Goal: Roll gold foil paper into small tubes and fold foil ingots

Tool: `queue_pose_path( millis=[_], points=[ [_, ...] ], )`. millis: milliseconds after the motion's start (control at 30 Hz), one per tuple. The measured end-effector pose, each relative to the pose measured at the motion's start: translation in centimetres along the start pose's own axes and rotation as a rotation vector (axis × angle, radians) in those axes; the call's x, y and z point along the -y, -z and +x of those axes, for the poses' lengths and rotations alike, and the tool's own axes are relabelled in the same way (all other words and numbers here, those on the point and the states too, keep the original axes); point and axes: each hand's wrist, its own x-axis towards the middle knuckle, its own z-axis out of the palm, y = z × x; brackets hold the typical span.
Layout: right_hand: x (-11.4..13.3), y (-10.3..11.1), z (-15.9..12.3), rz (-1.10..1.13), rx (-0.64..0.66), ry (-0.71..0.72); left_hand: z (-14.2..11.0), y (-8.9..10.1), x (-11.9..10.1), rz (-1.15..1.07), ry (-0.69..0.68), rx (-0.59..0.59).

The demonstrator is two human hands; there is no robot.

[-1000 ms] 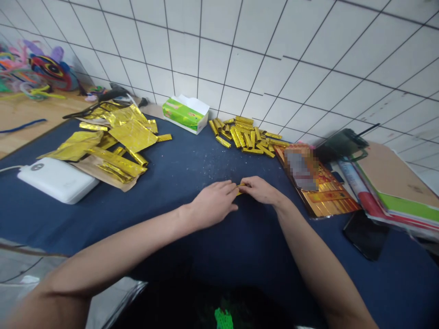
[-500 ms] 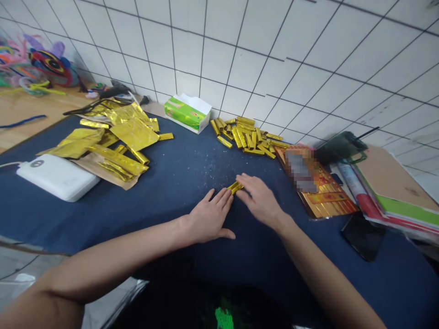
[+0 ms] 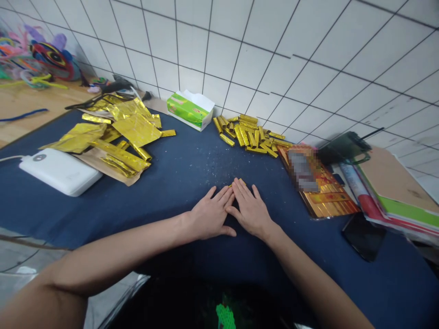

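Observation:
My left hand (image 3: 210, 214) and my right hand (image 3: 249, 211) lie flat side by side on the dark blue cloth (image 3: 178, 178), fingers stretched out. Under their fingertips is a small gold foil roll (image 3: 241, 182); only its tip shows past my right fingers. A pile of finished gold foil rolls (image 3: 248, 135) lies beyond my hands near the tiled wall. Loose gold foil sheets (image 3: 116, 132) are heaped at the far left of the cloth.
A white box-shaped device (image 3: 60, 170) sits left. A green tissue box (image 3: 189, 110) stands at the wall. To the right are a red-and-gold packet (image 3: 318, 185), a black phone (image 3: 365, 235), stacked folders (image 3: 394, 192) and a dark clip (image 3: 345, 145). Colourful craft items (image 3: 41, 61) lie far left.
My hands went from pinching the gold roll between the fingertips to lying flat over it, pressing it on the cloth. They also drew slightly toward me.

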Motion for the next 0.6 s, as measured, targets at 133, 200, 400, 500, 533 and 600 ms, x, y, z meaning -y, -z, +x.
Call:
queue_pose_path(
  millis=[133,200,400,500,533,600],
  points=[
    [-0.1,0.1,0.0,-0.012,0.007,-0.015,0.0,0.0,0.0,-0.002,0.004,-0.003],
    [-0.4,0.1,0.0,-0.026,-0.002,-0.049,-0.1,0.2,-0.1,-0.008,0.008,-0.005],
    [-1.5,0.0,0.0,-0.06,-0.012,-0.118,-0.2,0.7,-0.1,-0.011,0.002,-0.006],
    [-1.6,-0.1,-0.1,-0.062,-0.022,-0.12,-0.5,0.5,-0.1,-0.004,0.009,-0.007],
    [-1.5,-0.1,-0.1,-0.062,-0.025,-0.119,-0.7,0.4,-0.1,-0.003,0.006,-0.008],
    [-1.5,0.0,-0.1,-0.065,-0.031,-0.115,-1.2,0.2,0.1,-0.004,-0.007,-0.015]
  ],
)
